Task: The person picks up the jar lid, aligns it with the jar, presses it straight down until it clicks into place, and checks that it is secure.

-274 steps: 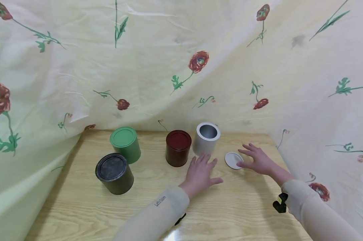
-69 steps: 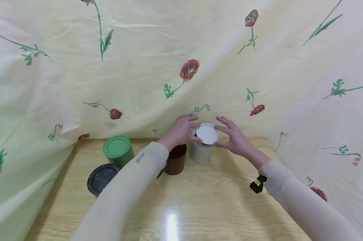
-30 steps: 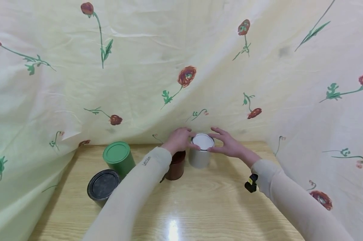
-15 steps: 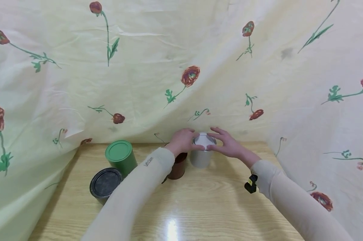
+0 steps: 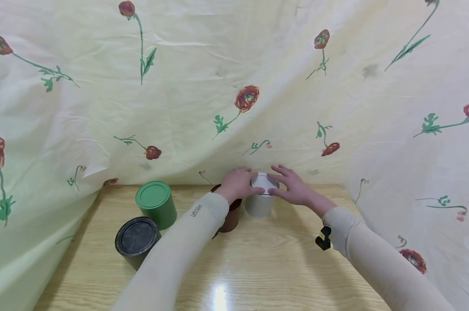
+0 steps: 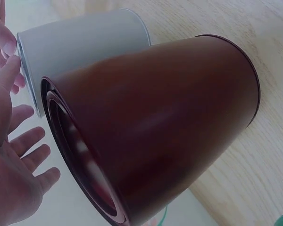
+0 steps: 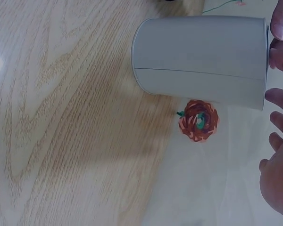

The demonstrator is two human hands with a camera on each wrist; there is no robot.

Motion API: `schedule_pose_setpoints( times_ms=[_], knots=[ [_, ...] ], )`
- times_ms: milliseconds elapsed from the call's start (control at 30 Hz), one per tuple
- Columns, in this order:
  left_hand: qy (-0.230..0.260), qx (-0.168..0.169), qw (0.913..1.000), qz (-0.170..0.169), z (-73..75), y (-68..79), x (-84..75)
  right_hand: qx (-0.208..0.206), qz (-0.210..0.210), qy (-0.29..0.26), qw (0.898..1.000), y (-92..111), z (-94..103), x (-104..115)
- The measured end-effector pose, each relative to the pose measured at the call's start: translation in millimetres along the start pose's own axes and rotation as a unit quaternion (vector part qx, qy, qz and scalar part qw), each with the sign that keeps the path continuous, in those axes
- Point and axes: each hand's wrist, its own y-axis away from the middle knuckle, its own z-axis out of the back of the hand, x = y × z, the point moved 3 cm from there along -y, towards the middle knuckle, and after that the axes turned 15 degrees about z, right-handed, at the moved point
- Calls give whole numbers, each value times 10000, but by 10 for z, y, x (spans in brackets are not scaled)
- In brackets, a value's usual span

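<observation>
A white lid sits on the white paint can at the back of the table. My left hand is at the lid's left edge, fingers spread and thumb at its front. On the other side, my right hand touches the lid's right edge with spread, fairly straight fingers. In the right wrist view, fingertips touch the rim of the can. A dark red lidded can stands left of the white one, partly under my left wrist in the head view. Whether the lid is fully seated is hard to tell.
A green lidded can and a black lidded can stand at the left, the black one partly behind my left sleeve. A flowered cloth hangs behind and beside the wooden table.
The white lid has gone from the table onto the white can, carried between both hands. In the last half second, both hands stay at the lid with little movement.
</observation>
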Motion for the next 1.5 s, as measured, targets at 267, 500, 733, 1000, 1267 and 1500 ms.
schedule_pose_setpoints(
  times_ms=[267,500,733,1000,1267,1500],
  knots=[
    [-37,4,10000,58,-32,-17,-1,43,-81,-28,10000,8,-7,-35],
    [-38,8,9998,188,-32,-11,1,96,-201,-100,9997,-2,-3,-49],
    [-159,10,9994,323,-52,-29,0,93,-198,-243,9995,-20,-8,-33],
    [-216,26,9986,479,-15,-11,-47,79,-305,-546,9980,-24,-1,-34],
    [-382,42,9978,532,-20,-31,-50,108,-193,-405,9989,-51,27,-20],
    [-845,201,9953,421,-1,-23,-36,214,-281,-181,9992,-50,25,-4]
  ],
)
